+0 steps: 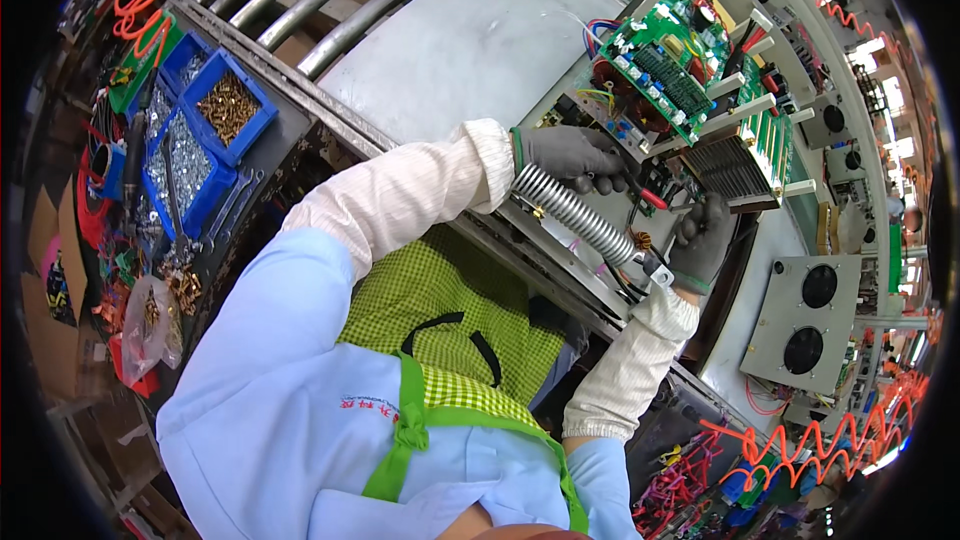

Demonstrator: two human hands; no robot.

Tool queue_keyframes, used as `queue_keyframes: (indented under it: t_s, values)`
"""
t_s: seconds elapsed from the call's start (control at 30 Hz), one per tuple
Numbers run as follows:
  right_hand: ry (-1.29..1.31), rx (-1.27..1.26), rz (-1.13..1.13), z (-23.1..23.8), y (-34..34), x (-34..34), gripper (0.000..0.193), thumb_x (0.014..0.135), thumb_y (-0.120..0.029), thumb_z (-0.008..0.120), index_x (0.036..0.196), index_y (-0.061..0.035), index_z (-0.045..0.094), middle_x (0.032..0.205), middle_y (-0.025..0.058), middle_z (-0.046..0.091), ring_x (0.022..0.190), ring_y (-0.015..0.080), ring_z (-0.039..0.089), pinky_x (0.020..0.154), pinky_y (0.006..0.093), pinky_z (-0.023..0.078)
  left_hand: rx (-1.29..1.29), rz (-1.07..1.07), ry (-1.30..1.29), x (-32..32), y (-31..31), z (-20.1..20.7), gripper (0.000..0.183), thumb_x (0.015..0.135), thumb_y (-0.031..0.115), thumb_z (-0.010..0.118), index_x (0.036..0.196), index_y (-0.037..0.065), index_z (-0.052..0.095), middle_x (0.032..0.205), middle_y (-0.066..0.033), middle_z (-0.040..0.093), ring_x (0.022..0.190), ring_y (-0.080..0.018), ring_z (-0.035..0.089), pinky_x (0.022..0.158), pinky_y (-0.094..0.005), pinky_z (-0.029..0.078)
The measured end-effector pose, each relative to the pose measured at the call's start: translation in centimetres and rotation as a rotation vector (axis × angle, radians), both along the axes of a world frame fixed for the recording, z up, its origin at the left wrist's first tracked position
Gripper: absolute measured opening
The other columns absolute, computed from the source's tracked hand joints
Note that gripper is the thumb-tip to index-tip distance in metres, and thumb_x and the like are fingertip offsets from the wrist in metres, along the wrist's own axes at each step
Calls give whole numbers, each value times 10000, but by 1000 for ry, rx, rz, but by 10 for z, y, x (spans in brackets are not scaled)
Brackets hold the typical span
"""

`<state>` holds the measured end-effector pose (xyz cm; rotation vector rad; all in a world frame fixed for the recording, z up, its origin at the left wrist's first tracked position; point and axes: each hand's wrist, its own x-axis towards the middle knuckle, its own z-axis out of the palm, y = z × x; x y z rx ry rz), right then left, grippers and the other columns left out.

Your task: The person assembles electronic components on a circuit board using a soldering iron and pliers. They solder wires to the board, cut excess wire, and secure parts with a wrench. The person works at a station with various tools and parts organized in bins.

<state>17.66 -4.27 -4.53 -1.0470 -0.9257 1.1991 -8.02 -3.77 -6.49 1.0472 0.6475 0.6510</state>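
Note:
My left hand (572, 154), in a dark grey glove, is at the near side of an open electronics unit with its fingers curled. What they hold, if anything, is hidden. A slim red piece (652, 198) lies just past its fingertips, seemingly at the end of a dark lead. Across from it, my right hand (702, 238), gloved alike, is closed beside the black heat sink (734, 168); its grip is hidden too. A metal coil spring (575, 213) with a bracket at its end crosses in front of both hands. Above them stands a green circuit board (655, 65) with wires.
Blue bins (262, 118) of brass and silver fasteners sit at the left, near wrenches (236, 202). A metal roller conveyor (300, 10) runs at the far left, beside a grey plate (450, 40). A panel with two fans (803, 320) stands right, above orange coiled hoses (830, 450).

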Motion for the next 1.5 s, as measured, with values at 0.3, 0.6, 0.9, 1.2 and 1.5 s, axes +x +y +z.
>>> queue_keyframes:
  t_s: [0.3, 0.6, 0.9, 1.2, 1.5]
  values:
    - [-293, -7, -69, -15, -11, 1, 254, 932, -200, 516, 1096, -18, 585, 664, -25, 477, 465, 26, 337, 405, 191, 241, -80, -1, 20, -2, 2, 2, 287, 960, 249, 543, 1089, -2, 591, 837, -14, 605, 599, -21, 492, 474, -148, 397]
    - [-383, 174, 389, 21, 0, -24, 318, 945, -213, 564, 1195, -17, 566, 914, 23, 653, 597, 16, 446, 526, 169, 333, -132, 34, 17, 2, 2, 0, 240, 936, 273, 573, 1012, 51, 618, 694, 44, 543, 496, 5, 404, 422, -139, 315]
    - [-900, 552, 329, 8, 27, -58, 203, 894, -153, 612, 1052, -43, 674, 926, 116, 643, 839, 237, 623, 744, 320, 476, -74, 48, 69, 1, 1, 5, 266, 924, 298, 595, 969, 40, 642, 698, 43, 563, 516, 2, 454, 435, -148, 361]
    - [-1256, 761, 248, 14, 19, -69, 247, 853, -125, 621, 1092, -137, 681, 968, 102, 642, 846, 295, 640, 697, 380, 512, -15, 34, 82, 0, -5, 13, 312, 913, 350, 577, 946, 47, 646, 698, 40, 531, 526, -6, 435, 461, -153, 335]
    - [-1242, 747, 188, 11, 13, -68, 379, 809, -104, 637, 1183, -164, 630, 889, 104, 608, 721, 284, 623, 645, 370, 511, -46, 20, -16, 1, 3, -1, 289, 912, 325, 606, 1036, 68, 652, 754, 9, 573, 548, -20, 460, 467, -163, 379]
